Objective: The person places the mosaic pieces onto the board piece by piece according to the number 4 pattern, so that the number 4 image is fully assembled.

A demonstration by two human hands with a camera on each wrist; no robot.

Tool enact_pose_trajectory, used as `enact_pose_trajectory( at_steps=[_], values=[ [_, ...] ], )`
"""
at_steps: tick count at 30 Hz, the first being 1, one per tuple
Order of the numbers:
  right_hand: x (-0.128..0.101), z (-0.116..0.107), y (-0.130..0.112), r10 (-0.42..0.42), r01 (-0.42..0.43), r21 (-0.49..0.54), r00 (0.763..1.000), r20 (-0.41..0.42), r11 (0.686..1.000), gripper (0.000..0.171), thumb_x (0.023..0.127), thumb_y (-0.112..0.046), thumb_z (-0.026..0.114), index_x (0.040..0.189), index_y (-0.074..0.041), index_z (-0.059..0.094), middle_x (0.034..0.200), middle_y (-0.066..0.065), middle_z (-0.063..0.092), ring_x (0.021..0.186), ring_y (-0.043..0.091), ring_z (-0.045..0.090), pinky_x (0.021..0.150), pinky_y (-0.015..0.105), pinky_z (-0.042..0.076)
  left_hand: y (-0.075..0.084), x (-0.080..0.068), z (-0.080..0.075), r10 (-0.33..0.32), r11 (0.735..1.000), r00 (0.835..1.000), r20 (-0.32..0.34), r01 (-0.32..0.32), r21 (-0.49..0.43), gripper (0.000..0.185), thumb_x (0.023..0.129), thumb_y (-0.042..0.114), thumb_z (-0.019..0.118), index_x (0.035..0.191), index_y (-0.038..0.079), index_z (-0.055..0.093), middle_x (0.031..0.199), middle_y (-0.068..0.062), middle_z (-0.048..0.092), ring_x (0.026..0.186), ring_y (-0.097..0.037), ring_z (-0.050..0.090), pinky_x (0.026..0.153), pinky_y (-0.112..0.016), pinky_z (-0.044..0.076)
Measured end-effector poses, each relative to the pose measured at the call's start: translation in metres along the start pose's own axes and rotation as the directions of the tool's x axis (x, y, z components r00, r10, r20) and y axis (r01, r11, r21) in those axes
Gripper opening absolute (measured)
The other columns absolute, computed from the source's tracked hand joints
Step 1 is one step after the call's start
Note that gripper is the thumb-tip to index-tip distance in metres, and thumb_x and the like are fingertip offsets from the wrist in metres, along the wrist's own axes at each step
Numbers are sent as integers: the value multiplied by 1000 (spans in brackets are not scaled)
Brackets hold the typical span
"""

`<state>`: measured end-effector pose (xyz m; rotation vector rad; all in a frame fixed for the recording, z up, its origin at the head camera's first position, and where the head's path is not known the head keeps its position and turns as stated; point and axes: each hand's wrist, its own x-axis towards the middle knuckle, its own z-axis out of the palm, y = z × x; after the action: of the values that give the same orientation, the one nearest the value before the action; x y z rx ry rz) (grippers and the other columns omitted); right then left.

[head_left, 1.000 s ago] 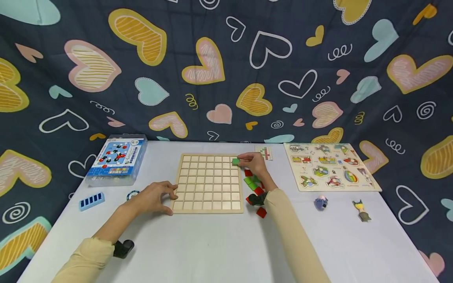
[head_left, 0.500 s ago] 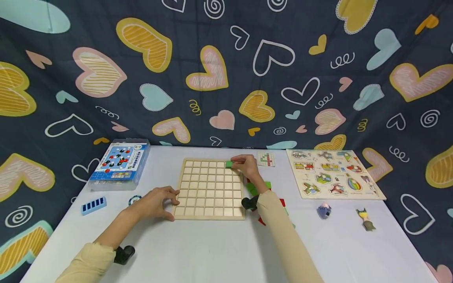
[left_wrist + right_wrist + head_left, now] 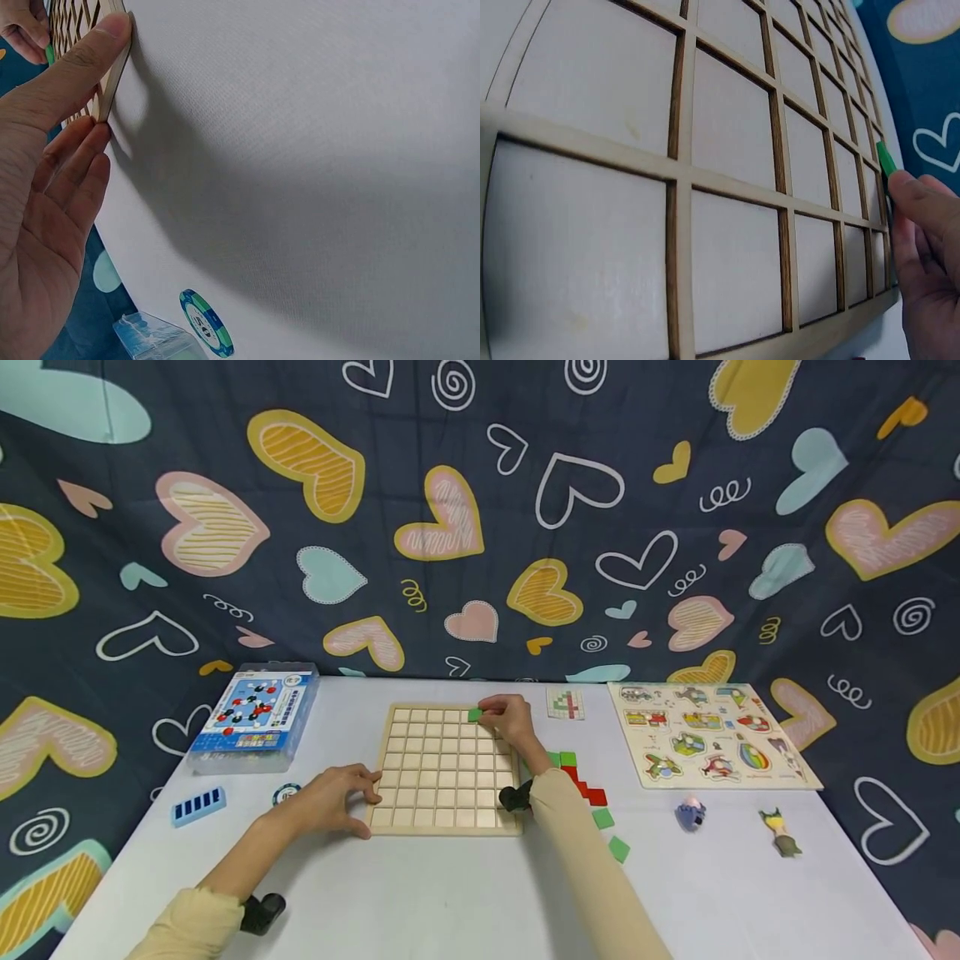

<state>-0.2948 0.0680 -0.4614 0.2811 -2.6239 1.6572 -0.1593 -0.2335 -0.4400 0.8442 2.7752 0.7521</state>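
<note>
Sliding leftward, right hand (image 3: 510,720) carries green tile (image 3: 475,715).

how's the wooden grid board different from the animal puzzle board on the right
The wooden grid board is plain pale wood cut into empty square cells; the animal puzzle board is covered in colourful picture pieces. The left hand steadies the grid board's near corner while the right hand holds a green tile at its far row; no hand touches the puzzle board. Both lie flat on the white table.
</note>
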Motion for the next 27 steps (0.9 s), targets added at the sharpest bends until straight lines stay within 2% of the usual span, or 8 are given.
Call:
enact_pose_trajectory(
  at_steps=[3,9,16,21,27],
  values=[
    [0,1,0,3,-3,0,1000,6,1000,22,76,8,74,98,6,72,90,19,72,83,29,69,71,30,57,0,-1,1,-6,1000,1000,0,6,-9,38,62,29,88,93,14,72,124,-17,61,113,-38,56,97,-52,44],
    [-3,1,-3,11,-12,13,1000,24,1000,25,77,7,74,102,7,70,96,20,71,87,31,69,73,33,58,1,-1,0,31,999,1000,-1,-31,-9,40,62,31,88,93,13,72,124,-19,61,112,-38,57,96,-52,44],
    [-4,3,-4,59,-63,91,997,44,994,25,78,7,73,103,7,69,97,22,70,91,31,69,74,33,58,2,-2,0,7,1000,1000,5,-7,-5,39,63,28,88,94,12,72,125,-19,60,113,-38,56,98,-52,43],
    [-9,-9,-5,42,-55,148,995,87,987,27,81,7,70,107,11,65,103,25,68,96,35,67,79,36,57,3,-1,1,-8,1000,1000,8,8,-8,39,63,28,88,95,12,72,126,-18,59,115,-38,55,99,-52,43],
    [-11,-37,-1,19,-57,244,987,157,968,32,86,6,65,116,17,57,113,33,61,105,41,61,87,42,54,2,-2,1,-14,1000,1000,4,14,-3,39,62,28,88,95,12,72,127,-17,59,115,-38,54,99,-52,43]
  ],
)
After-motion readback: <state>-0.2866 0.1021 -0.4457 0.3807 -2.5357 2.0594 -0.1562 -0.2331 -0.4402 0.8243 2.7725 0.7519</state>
